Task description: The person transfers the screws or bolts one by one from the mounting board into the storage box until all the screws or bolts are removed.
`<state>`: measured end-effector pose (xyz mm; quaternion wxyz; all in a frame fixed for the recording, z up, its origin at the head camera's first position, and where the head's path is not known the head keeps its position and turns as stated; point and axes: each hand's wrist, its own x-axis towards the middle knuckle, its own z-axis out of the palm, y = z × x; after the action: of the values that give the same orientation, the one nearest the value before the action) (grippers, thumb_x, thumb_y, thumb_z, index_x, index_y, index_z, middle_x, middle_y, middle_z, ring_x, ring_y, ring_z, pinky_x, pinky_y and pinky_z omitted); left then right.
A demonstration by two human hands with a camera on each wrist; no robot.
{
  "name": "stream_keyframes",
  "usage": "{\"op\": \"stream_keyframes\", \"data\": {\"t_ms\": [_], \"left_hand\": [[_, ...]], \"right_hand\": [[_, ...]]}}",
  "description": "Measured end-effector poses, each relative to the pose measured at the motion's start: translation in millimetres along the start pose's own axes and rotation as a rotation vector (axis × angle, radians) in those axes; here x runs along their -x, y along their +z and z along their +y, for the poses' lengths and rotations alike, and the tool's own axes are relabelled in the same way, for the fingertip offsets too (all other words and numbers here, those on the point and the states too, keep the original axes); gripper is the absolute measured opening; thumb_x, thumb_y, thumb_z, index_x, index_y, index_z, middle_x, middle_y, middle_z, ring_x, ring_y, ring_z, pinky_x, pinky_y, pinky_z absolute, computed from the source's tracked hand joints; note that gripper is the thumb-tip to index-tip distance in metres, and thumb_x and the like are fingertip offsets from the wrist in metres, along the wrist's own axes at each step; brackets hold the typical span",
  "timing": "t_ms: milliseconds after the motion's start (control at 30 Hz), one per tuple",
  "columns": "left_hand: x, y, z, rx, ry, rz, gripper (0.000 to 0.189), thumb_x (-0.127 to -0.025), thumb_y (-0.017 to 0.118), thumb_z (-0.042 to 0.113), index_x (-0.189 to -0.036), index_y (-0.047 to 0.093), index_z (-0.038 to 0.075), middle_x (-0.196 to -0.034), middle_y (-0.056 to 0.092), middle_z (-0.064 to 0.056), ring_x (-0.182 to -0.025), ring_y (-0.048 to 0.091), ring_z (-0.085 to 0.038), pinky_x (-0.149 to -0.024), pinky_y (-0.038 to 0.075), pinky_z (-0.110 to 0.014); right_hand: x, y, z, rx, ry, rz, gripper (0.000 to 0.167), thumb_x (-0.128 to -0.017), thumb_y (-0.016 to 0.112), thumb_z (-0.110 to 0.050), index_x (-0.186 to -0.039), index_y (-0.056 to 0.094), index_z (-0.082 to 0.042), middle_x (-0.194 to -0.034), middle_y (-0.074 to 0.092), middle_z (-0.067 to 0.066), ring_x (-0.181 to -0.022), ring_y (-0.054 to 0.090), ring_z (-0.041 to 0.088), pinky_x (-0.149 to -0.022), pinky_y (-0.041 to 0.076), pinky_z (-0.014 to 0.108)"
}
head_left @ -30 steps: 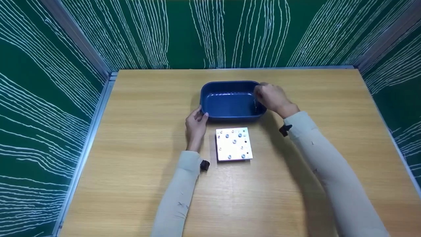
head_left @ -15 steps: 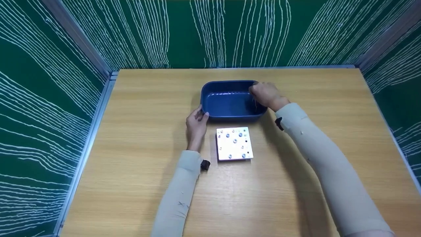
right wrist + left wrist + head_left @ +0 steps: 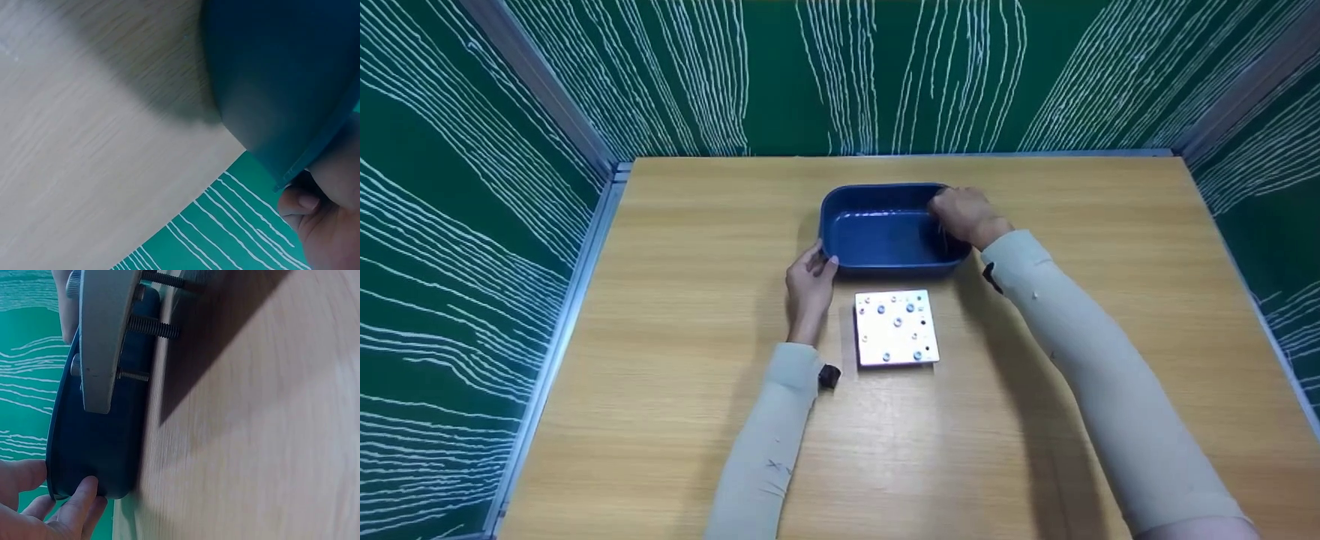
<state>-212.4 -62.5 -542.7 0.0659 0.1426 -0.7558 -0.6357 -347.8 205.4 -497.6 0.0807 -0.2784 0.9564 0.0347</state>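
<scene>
A dark blue rectangular bin (image 3: pixel 870 268) stands near the middle of the wooden table. My left hand (image 3: pixel 811 285) grips its front left corner; in the left wrist view the thumb (image 3: pixel 28 475) meets the rim and the fingers (image 3: pixel 79 506) lie against the outer wall. My right hand (image 3: pixel 969 217), fingers curled, is at the bin's right end, over the rim. A thin shiny thing shows faintly below it inside the bin; its kind is unclear. In the right wrist view the bin wall (image 3: pixel 270 84) hides part of the right hand (image 3: pixel 332 230).
A square pale metal plate (image 3: pixel 896 330) with several bolts lies in front of the bin. Bolt shanks (image 3: pixel 152 327) project from its underside in the left wrist view. Green walls (image 3: pixel 780 75) with white lines enclose the wooden table (image 3: pixel 682 300) at the back and sides.
My right hand has shifted slightly left over the bin's right end, and its forearm has swung left too. The left hand, bin and plate look unmoved.
</scene>
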Motion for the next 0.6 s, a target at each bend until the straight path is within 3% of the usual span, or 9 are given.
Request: {"op": "stream_keyframes", "data": {"t_ms": [400, 600], "left_hand": [[0.5, 0.4, -0.2, -0.026, -0.010, 0.002, 0.047, -0.102, 0.071, 0.015, -0.148, 0.062, 0.008, -0.143, 0.067, -0.013, -0.127, 0.068, -0.027, -0.105, 0.057, -0.036], [-0.4, -0.2, -1.0, 0.016, 0.007, -0.010, 0.047, -0.103, 0.070, 0.011, -0.148, 0.060, 0.005, -0.146, 0.065, -0.016, -0.130, 0.066, -0.029, -0.106, 0.057, -0.035]], "right_hand": [[-8.6, 3.1, -1.9, 0.152, -0.018, -0.052, 0.014, -0.102, 0.061, 0.002, -0.093, 0.072, 0.002, -0.086, 0.072, 0.021, -0.075, 0.071, 0.032, -0.073, 0.066, 0.048], [-7.5, 5.3, -5.3, 0.254, -0.021, -0.029, 0.021, -0.101, 0.060, 0.003, -0.084, 0.072, 0.001, -0.073, 0.069, 0.017, -0.061, 0.063, 0.024, -0.058, 0.062, 0.040]]}}
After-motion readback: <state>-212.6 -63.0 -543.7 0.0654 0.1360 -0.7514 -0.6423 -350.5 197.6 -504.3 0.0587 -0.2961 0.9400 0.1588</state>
